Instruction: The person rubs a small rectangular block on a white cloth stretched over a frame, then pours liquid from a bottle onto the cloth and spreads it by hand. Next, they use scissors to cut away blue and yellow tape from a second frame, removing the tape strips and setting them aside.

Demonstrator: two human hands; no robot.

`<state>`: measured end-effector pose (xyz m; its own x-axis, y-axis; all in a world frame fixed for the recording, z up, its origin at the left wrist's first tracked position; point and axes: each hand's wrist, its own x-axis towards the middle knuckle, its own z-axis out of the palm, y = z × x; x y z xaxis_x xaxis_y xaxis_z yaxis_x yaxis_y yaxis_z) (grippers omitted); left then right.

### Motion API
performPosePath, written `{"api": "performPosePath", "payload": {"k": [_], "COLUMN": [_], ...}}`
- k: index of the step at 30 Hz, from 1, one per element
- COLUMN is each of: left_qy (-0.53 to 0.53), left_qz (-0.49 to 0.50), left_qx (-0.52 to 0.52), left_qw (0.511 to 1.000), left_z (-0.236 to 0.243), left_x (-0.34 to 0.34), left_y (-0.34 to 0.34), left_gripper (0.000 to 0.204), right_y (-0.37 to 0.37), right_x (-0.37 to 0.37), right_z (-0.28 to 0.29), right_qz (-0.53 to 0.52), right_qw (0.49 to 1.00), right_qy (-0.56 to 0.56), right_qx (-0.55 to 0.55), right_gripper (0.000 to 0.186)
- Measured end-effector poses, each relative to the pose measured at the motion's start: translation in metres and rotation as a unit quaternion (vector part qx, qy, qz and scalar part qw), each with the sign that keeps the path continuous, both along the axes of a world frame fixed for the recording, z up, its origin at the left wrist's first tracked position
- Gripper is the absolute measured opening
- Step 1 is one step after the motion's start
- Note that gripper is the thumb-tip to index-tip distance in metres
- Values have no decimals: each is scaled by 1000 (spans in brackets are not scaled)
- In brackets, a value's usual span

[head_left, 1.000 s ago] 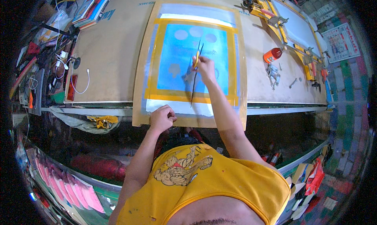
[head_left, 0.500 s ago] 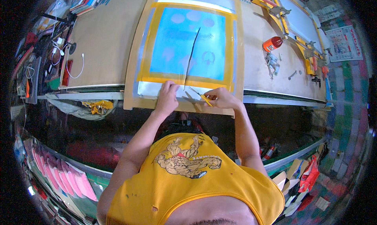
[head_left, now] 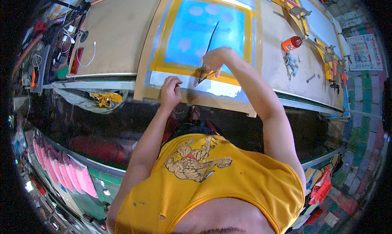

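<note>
A wooden-framed screen (head_left: 143, 73) with blue mesh and a yellow border lies over the table's near edge. A thin dark line (head_left: 212, 37) runs down the mesh and across the pale strip at the near side; I cannot tell whether it is a slit or a strip. My right hand (head_left: 218, 59) reaches over the lower mesh, closed round a yellow-handled utility knife (head_left: 211, 75), its blade mostly hidden. Left of the line, at the screen's near edge, my left hand (head_left: 171, 92) is curled with fingers together, and nothing shows in it.
An orange-red bottle (head_left: 291, 44) lies on the table at right, with metal hardware (head_left: 290, 64) and a bolt (head_left: 311, 78) below it. Yellow clamps (head_left: 322, 50) line the far right. A white cable (head_left: 90, 56) lies at left. Pink sheets (head_left: 77, 175) hang behind at lower left.
My right hand has swung left and away from me, bringing the knife over the dark line. My left hand has drawn back from the line. The whole view has shifted slightly.
</note>
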<state>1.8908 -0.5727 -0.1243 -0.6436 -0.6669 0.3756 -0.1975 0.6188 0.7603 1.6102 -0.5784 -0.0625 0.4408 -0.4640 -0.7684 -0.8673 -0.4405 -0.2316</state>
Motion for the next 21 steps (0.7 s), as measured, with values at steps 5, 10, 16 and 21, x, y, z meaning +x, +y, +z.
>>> {"api": "performPosePath", "payload": {"k": [5, 10, 16, 21], "left_qy": [11, 49, 46, 65], "left_qz": [29, 38, 52, 73], "left_qx": [10, 3, 11, -15], "left_qw": [999, 998, 998, 995], "left_z": [-3, 2, 6, 7], "left_x": [3, -3, -6, -6], "left_y": [3, 6, 6, 6], "left_gripper": [22, 19, 20, 21], "right_y": [-9, -6, -15, -28], "right_x": [28, 29, 38, 50], "right_z": [38, 48, 22, 39], "right_qz": [-41, -67, -13, 47], "right_qw": [998, 996, 996, 997], "right_qy": [10, -26, -75, -46], "right_qx": [-35, -55, -48, -31], "right_gripper": [27, 23, 17, 17]}}
